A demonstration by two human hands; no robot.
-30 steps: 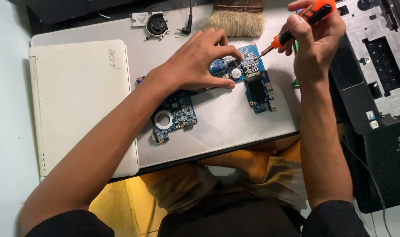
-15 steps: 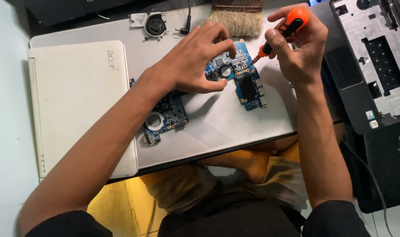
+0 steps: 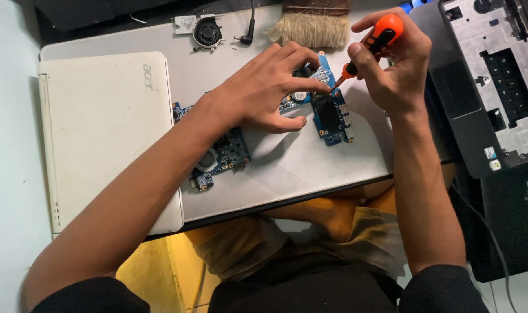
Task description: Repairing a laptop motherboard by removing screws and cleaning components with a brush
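Fingers of the left hand [image 3: 264, 93] press a blue circuit board [image 3: 327, 113] flat on a grey laptop lid [image 3: 310, 168], steadying it. Just beside those fingertips, the right hand [image 3: 397, 64] is closed around an orange screwdriver [image 3: 374, 43], its tip angled down onto the board. Below the wrist, the board shows a round silver part.

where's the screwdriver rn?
Head view, upper right: the orange-handled screwdriver is in the right hand, tip down at the blue circuit board, beside the left hand and below the brush.
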